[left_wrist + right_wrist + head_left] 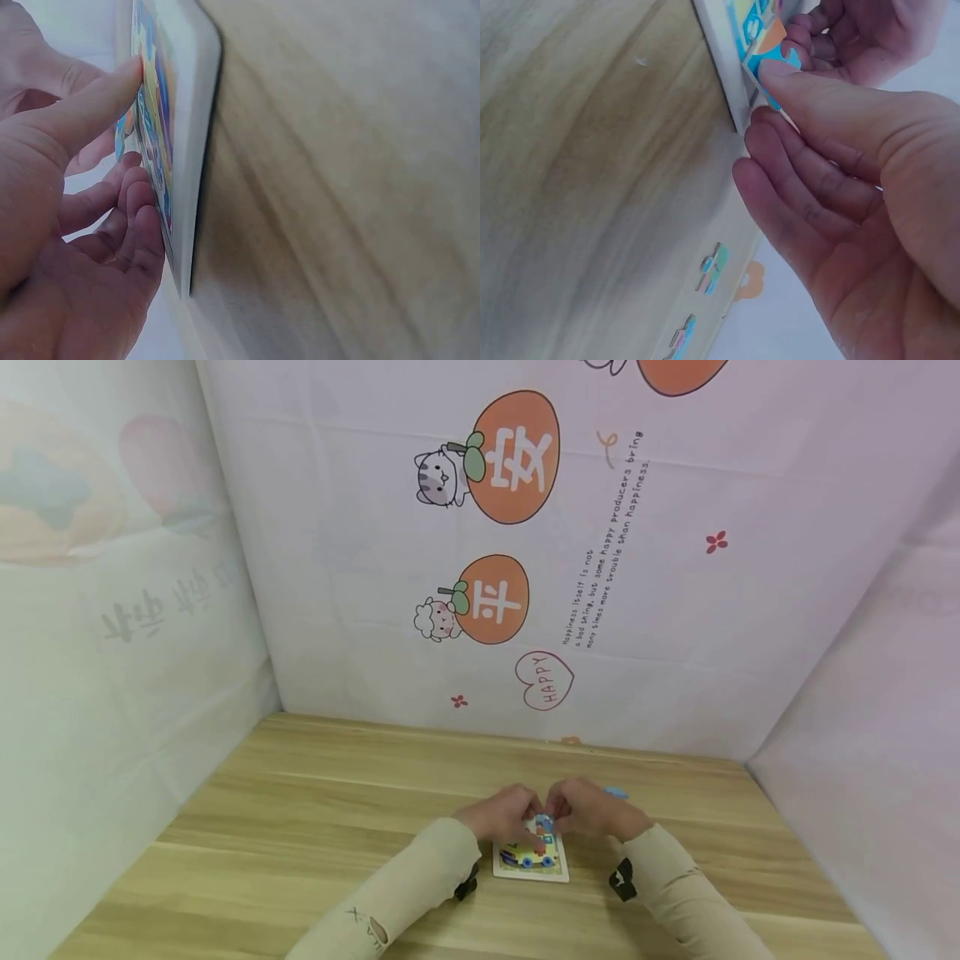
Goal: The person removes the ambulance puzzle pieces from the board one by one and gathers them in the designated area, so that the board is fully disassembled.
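A jigsaw puzzle board point(531, 876) with a pale rim and a colourful vehicle picture lies on the table under both hands. My right hand point(592, 808) pinches a blue-and-orange puzzle piece point(766, 54) between thumb and fingers, tilted at the board's far right corner. My left hand point(501, 814) reaches over the board from the left. Its straight thumb point(112, 94) presses on the picture, while its loosely bent fingers point(142, 199) rest along the board's edge, close to the piece. Part of the picture is hidden beneath the left hand.
Loose puzzle pieces lie on the wooden table point(337, 827) beyond the right hand: a green-and-blue one point(714, 268) and a blue-and-pink one point(681, 339). White printed cloth walls point(360, 568) stand behind and at both sides.
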Tool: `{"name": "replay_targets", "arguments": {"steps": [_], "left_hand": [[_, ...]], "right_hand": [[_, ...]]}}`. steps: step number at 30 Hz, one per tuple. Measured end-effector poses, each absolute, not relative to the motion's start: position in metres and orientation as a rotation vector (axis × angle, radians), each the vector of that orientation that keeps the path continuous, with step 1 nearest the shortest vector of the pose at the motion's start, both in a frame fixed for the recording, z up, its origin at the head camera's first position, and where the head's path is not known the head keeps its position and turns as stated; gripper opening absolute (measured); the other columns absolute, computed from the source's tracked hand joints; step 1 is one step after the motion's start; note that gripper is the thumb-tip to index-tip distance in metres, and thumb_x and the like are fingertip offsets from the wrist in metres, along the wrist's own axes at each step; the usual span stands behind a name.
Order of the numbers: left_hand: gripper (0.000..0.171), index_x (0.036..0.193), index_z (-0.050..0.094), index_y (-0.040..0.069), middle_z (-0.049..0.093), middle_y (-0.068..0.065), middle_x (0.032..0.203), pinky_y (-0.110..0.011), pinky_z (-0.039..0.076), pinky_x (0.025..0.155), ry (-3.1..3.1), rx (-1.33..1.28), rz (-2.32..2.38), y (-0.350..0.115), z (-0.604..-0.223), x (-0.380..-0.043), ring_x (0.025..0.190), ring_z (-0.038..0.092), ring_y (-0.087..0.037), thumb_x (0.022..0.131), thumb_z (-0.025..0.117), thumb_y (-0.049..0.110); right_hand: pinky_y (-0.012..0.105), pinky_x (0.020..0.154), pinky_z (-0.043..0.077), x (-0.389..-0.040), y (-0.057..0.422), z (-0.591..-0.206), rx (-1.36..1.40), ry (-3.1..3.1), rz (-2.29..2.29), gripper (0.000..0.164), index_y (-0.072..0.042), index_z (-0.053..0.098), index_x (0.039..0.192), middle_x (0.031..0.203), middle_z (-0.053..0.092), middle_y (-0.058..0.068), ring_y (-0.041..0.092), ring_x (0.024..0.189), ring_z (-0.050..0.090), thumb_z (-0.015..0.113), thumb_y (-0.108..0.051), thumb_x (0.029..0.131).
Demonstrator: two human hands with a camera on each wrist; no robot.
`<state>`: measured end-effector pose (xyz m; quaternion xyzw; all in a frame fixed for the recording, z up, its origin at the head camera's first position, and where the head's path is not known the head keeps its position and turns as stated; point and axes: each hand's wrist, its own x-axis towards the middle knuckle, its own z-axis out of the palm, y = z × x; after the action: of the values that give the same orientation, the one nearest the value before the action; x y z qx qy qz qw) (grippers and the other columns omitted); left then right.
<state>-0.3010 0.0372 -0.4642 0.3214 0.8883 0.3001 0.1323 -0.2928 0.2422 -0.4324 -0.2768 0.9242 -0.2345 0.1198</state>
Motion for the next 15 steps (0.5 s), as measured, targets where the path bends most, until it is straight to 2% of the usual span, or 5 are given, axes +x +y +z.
{"name": "replay_targets", "arguments": {"steps": [6, 15], "left_hand": [[0.044, 0.117, 0.069, 0.008, 0.061, 0.003, 0.108, -0.021, 0.05, 0.084, 2.572, 0.917, 0.867, 0.037, -0.464, -0.301, 0.092, 0.053, -0.005, 0.085, 0.091, 0.028], [0.043, 0.116, 0.069, 0.007, 0.062, 0.005, 0.106, -0.02, 0.049, 0.082, 2.568, 0.936, 0.863, 0.037, -0.462, -0.302, 0.091, 0.054, -0.005, 0.085, 0.091, 0.028]], "right_hand": [[0.023, 0.076, 0.057, -0.295, 0.241, -0.426, -0.852, 2.722, -0.68, 0.01, -0.009, 0.072, 0.092, 0.09, 0.074, 0.002, 0.011, 0.085, 0.067, 0.078, -0.001, 0.092], [0.02, 0.075, 0.057, -0.296, 0.244, -0.413, -0.976, 2.66, -0.73, 0.01, -0.004, 0.072, 0.093, 0.092, 0.075, 0.008, 0.015, 0.085, 0.07, 0.076, 0.004, 0.092]]}}
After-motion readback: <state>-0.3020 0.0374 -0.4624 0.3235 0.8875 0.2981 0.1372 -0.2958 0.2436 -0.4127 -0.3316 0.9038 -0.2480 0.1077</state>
